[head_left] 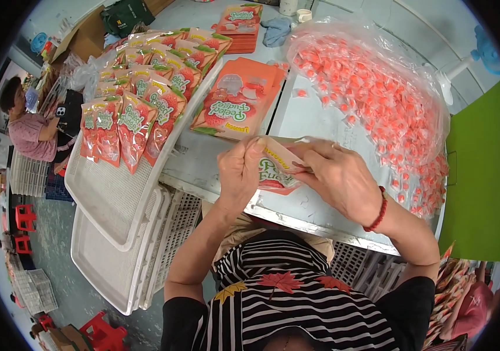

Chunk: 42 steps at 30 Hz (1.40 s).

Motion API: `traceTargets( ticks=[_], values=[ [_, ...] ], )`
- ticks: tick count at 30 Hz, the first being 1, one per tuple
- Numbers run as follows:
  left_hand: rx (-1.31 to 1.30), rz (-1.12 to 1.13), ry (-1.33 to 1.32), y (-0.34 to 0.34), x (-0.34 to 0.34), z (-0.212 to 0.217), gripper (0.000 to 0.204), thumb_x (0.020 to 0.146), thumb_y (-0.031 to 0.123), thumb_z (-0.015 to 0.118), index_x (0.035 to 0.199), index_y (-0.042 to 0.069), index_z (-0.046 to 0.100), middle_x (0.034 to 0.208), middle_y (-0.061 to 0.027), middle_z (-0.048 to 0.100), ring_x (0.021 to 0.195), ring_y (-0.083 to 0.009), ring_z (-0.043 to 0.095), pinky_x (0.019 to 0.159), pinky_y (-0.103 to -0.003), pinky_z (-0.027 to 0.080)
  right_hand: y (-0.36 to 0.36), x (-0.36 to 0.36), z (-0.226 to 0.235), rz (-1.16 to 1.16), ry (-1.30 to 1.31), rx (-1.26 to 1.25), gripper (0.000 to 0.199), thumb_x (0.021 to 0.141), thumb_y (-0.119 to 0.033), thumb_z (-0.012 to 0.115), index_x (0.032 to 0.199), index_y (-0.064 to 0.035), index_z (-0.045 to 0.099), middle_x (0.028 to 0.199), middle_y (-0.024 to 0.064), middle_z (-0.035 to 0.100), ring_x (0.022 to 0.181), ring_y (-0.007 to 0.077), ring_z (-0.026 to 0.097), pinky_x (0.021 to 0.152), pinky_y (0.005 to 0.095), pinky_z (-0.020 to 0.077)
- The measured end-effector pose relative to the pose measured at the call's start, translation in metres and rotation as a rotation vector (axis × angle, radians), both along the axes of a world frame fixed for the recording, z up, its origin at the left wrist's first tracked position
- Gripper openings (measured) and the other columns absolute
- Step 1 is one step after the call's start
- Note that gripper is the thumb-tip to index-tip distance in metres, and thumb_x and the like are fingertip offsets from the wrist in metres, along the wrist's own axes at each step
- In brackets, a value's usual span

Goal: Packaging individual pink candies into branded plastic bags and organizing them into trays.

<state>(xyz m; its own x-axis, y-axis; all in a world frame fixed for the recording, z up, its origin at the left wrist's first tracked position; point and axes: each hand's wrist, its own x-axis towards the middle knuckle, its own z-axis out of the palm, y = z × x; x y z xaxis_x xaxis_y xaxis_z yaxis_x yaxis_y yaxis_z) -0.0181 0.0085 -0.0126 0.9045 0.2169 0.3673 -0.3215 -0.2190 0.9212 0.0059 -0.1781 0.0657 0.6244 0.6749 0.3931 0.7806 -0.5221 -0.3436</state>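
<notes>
Between my two hands, over the table's front edge, is a red and pink printed pouch [274, 174]. My left hand [239, 169] pinches its left upper corner with the fingers curled in. On the other side, my right hand [337, 175], with a red cord bracelet at the wrist, grips the pouch's right upper edge between thumb and fingers. Whether the pouch's mouth is parted is hard to make out. Just beyond my hands lies a stack of flat pouches [235, 96] of the same print. A large heap of small wrapped red sweets [372, 88] spreads to the right.
Filled pouches [139, 108] stand in rows on a white perforated tray [101, 196] at the left, above more stacked trays [109, 269]. Another pouch pile [241, 29] and a blue cloth [277, 31] are at the back. A green panel [478, 175] borders the right; a co-worker [30, 128] is far left.
</notes>
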Motion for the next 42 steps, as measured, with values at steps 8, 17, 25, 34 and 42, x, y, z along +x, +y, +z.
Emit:
traceTargets(
  ticks=[8, 17, 25, 34, 42],
  values=[
    [0.014, -0.064, 0.005, 0.005, -0.005, 0.006, 0.027, 0.095, 0.021, 0.053, 0.095, -0.003, 0.065, 0.061, -0.0074, 0.056, 0.057, -0.0047, 0.047, 0.053, -0.024, 0.043, -0.006, 0.004, 0.004, 0.133, 0.443, -0.137, 0.020, 0.082, -0.014, 0.064, 0.092, 0.0023, 0.059, 0.092, 0.0230, 0.062, 0.067, 0.0353, 0.061, 0.059, 0.0397, 0.0495],
    [-0.292, -0.288, 0.136, 0.016, -0.007, 0.020, 0.025, 0.094, 0.019, 0.055, 0.099, -0.003, 0.065, 0.071, 0.0013, 0.064, 0.063, -0.0025, 0.050, 0.057, -0.020, 0.044, -0.014, 0.012, 0.001, 0.073, 0.139, -0.010, 0.019, 0.075, -0.009, 0.074, 0.085, 0.0011, 0.061, 0.088, 0.0128, 0.064, 0.072, 0.0271, 0.064, 0.061, 0.0328, 0.0511],
    [-0.362, -0.278, 0.250, 0.009, 0.002, 0.008, 0.019, 0.086, 0.009, 0.066, 0.100, -0.003, 0.066, 0.086, -0.0023, 0.068, 0.072, -0.0016, 0.057, 0.061, -0.017, 0.047, -0.006, 0.016, 0.004, -0.144, 0.500, 0.171, 0.020, 0.075, -0.009, 0.075, 0.084, -0.0024, 0.058, 0.071, 0.0124, 0.061, 0.064, 0.0193, 0.064, 0.060, 0.0280, 0.0503],
    [-0.067, -0.224, 0.169, -0.003, -0.006, 0.005, 0.019, 0.085, 0.017, 0.067, 0.091, -0.002, 0.067, 0.072, -0.0043, 0.066, 0.066, -0.0039, 0.055, 0.059, -0.023, 0.045, 0.006, 0.019, 0.002, 0.027, 0.258, -0.031, 0.029, 0.077, -0.010, 0.071, 0.067, 0.0038, 0.048, 0.058, 0.0157, 0.045, 0.048, 0.0272, 0.042, 0.048, 0.0365, 0.0355],
    [-0.230, -0.148, 0.078, 0.027, -0.016, 0.011, 0.020, 0.086, 0.017, 0.067, 0.092, -0.002, 0.067, 0.074, -0.0060, 0.069, 0.067, -0.0023, 0.055, 0.058, -0.023, 0.046, 0.022, 0.017, -0.007, 0.001, 0.482, -0.017, 0.032, 0.076, -0.011, 0.074, 0.067, 0.0039, 0.047, 0.057, 0.0161, 0.048, 0.049, 0.0168, 0.043, 0.047, 0.0323, 0.0380]
  ],
)
